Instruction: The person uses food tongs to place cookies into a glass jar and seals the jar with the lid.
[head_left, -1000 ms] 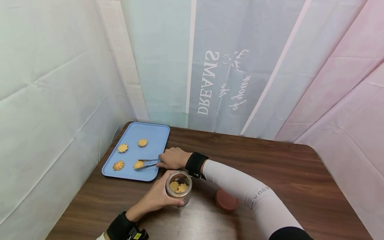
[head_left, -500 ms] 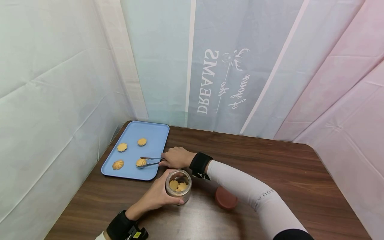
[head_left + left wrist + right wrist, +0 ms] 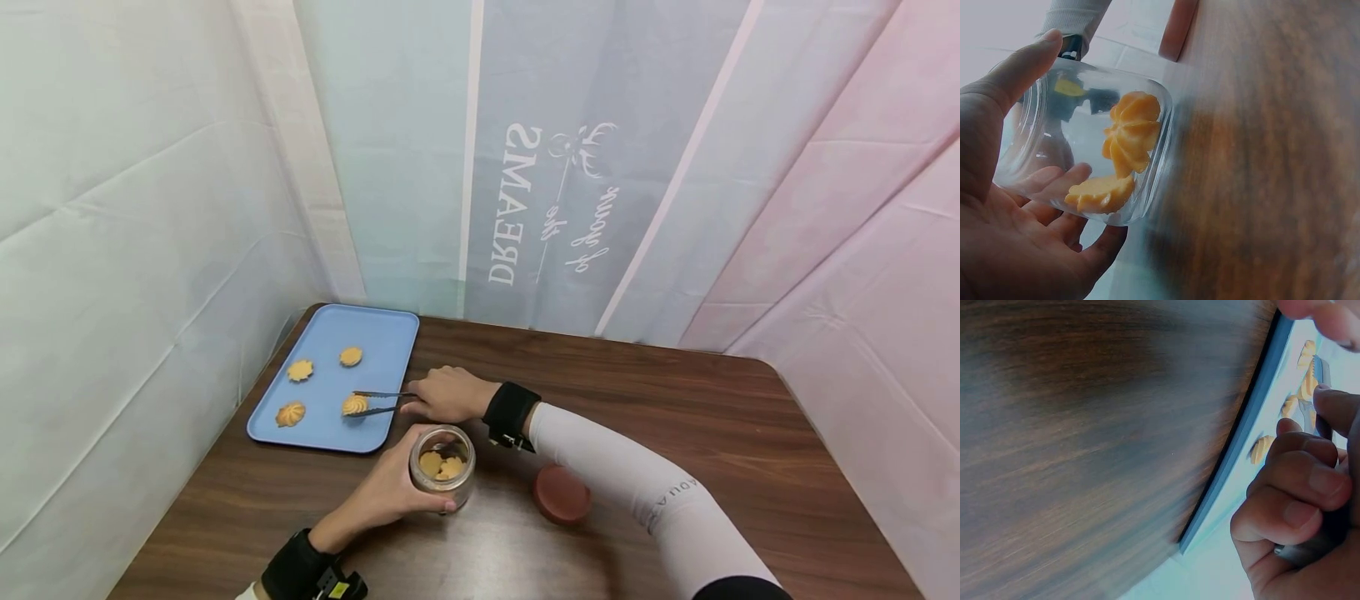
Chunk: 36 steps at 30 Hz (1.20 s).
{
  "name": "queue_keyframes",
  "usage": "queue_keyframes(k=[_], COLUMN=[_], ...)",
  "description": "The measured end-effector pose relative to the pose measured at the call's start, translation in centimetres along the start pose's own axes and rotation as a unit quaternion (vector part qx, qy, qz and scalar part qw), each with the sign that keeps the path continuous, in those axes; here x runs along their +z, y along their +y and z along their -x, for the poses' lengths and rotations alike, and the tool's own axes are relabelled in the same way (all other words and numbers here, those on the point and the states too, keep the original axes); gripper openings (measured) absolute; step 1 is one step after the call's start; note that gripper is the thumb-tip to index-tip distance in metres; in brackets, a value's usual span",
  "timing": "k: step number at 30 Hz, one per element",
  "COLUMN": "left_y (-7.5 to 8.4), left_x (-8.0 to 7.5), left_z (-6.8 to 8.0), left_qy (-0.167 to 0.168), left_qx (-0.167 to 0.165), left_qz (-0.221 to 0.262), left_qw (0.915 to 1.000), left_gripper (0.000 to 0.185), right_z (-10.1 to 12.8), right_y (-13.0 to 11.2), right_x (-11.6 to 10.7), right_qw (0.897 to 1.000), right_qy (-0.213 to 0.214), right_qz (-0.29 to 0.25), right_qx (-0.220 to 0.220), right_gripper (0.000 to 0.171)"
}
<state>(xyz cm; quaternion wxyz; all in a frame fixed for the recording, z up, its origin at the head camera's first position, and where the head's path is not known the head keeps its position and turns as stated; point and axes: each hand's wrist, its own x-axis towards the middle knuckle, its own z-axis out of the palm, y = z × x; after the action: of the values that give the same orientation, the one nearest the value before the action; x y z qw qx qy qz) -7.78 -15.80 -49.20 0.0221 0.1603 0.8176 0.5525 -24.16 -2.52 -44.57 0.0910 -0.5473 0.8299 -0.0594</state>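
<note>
My left hand [image 3: 397, 482] grips a clear glass jar [image 3: 462, 486] around its side, thumb toward the front. Several yellow swirled cookies [image 3: 1135, 128] lie inside at the jar's bottom. With curled fingers, my right hand [image 3: 448, 394] holds a pair of dark tongs [image 3: 384, 409] over the tray's right side. Between the tong tips is a ridged cookie [image 3: 354, 405], close over the blue tray [image 3: 382, 342]. Three more cookies sit on that tray: one at the near left [image 3: 290, 414], one farther back [image 3: 300, 371] and one toward the middle [image 3: 350, 357].
A round reddish-brown lid [image 3: 562, 494] lies on the dark wooden table [image 3: 675, 417], right of the jar and beside the right sleeve [image 3: 615, 454]. Printed fabric [image 3: 405, 167] hangs behind the table and along both sides.
The right hand and tongs have shifted slightly right, and the cookie between the tips has moved right with them over the tray. The left hand keeps its grip on the jar.
</note>
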Motion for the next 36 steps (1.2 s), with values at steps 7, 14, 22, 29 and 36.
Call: queue_keyframes(k=[7, 14, 22, 29, 36], left_y=[0.2, 0.3, 0.3, 0.5, 0.3], left_x=[-0.1, -0.1, -0.1, 0.0, 0.0], left_z=[0.0, 0.0, 0.0, 0.0, 0.0], left_qy=[0.000, 0.001, -0.001, 0.001, 0.000], left_qx=[0.000, -0.004, -0.006, -0.004, -0.010], left_qz=[-0.001, -0.005, 0.000, 0.000, -0.003], left_qw=[1.0000, 1.0000, 1.0000, 1.0000, 0.9999], left_gripper=[0.089, 0.088, 0.088, 0.087, 0.088], right_z=[0.9, 2.0, 3.2, 4.3, 5.7], right_y=[0.0, -0.1, 0.0, -0.1, 0.0], right_x=[-0.7, -1.7, -2.6, -3.2, -3.9], right_qw=[1.000, 1.000, 1.000, 0.999, 0.999], right_qy=[0.014, 0.017, 0.022, 0.029, 0.046], right_qz=[0.000, 0.001, 0.010, 0.015, 0.016], right_qx=[-0.012, -0.007, -0.008, -0.012, -0.019], right_gripper=[0.033, 0.035, 0.032, 0.033, 0.034])
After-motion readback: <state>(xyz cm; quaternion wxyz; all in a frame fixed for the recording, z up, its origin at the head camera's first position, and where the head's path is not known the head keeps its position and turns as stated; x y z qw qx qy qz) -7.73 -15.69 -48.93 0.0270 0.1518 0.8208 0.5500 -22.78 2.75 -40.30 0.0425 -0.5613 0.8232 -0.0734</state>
